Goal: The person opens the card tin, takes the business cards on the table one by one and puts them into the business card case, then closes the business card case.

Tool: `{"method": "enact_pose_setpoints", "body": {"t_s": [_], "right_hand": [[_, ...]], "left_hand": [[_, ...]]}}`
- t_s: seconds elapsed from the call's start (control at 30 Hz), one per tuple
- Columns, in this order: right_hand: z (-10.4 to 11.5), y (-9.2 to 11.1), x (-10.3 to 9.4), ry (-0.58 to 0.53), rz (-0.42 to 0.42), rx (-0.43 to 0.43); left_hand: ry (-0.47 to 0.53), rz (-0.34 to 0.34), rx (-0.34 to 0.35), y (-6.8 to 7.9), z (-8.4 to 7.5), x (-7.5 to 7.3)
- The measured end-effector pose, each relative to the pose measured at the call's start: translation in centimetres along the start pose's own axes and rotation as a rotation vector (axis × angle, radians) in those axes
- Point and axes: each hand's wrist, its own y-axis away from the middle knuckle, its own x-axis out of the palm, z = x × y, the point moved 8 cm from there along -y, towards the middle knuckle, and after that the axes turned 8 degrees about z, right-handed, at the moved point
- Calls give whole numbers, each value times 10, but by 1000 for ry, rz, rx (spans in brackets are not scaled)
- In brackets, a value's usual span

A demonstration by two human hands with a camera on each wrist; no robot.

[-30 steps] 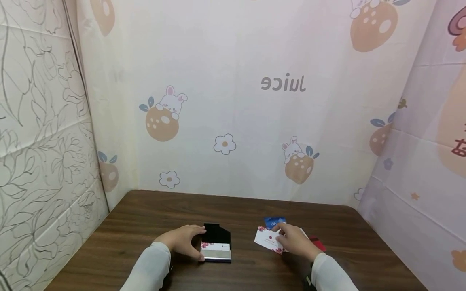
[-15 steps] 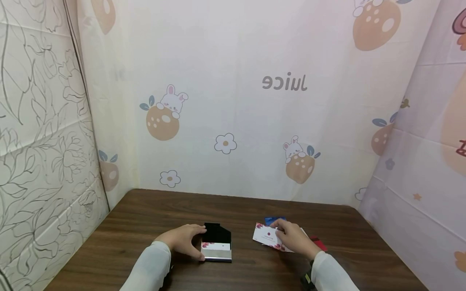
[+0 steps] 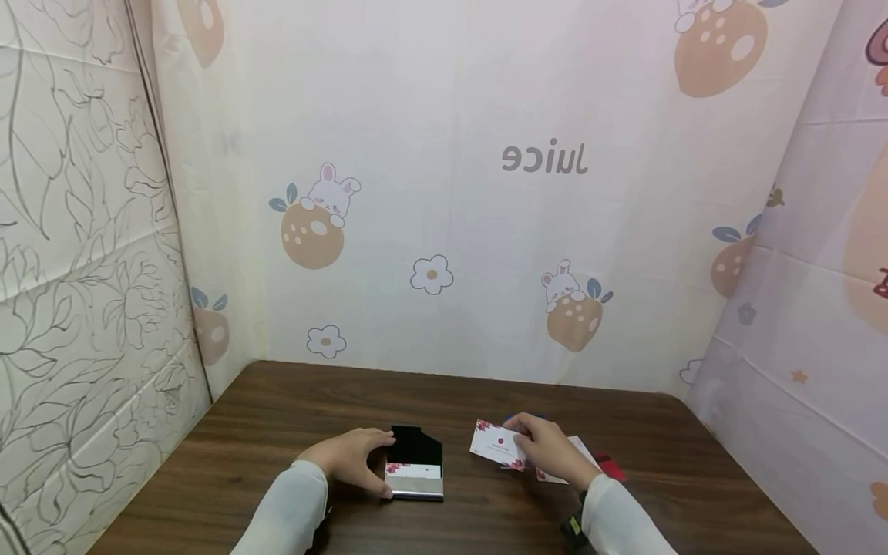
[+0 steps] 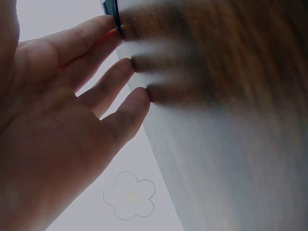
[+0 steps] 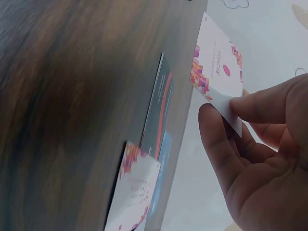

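My right hand (image 3: 551, 447) pinches a white business card (image 3: 497, 444) with red floral corners between thumb and fingers. In the right wrist view the card (image 5: 219, 67) is tilted and off the table. My left hand (image 3: 355, 460) is at the left side of an open card case (image 3: 416, 486), thumb at its lower corner, other fingers near the black lid (image 3: 414, 445). In the left wrist view the left fingers (image 4: 127, 113) are loosely extended, several tips on the table, one at a dark edge. White cards with floral print show inside the case.
Under and beyond the right hand lie another floral white card (image 5: 134, 187), a dark card with a red stripe (image 5: 158, 110) and a blue item (image 5: 163, 149). A red piece (image 3: 610, 466) lies right of them. The brown wooden table (image 3: 291, 401) meets a patterned curtain (image 3: 444, 193) at the back.
My right hand has lifted the floral card and moved it left, uncovering another white card beneath the hand. My left hand and the card case have stayed in place.
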Motion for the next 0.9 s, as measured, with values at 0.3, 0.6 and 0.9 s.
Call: {"method": "enact_pose_setpoints", "body": {"t_s": [0.3, 0.6, 0.9], "right_hand": [[16, -15, 14, 17, 22, -53], [40, -28, 30, -29, 60, -113], [62, -37, 44, -23, 98, -157]], "left_hand": [[-4, 0, -13, -2, 3, 2], [-10, -5, -14, -2, 4, 2], [-3, 4, -26, -3, 5, 3]]}}
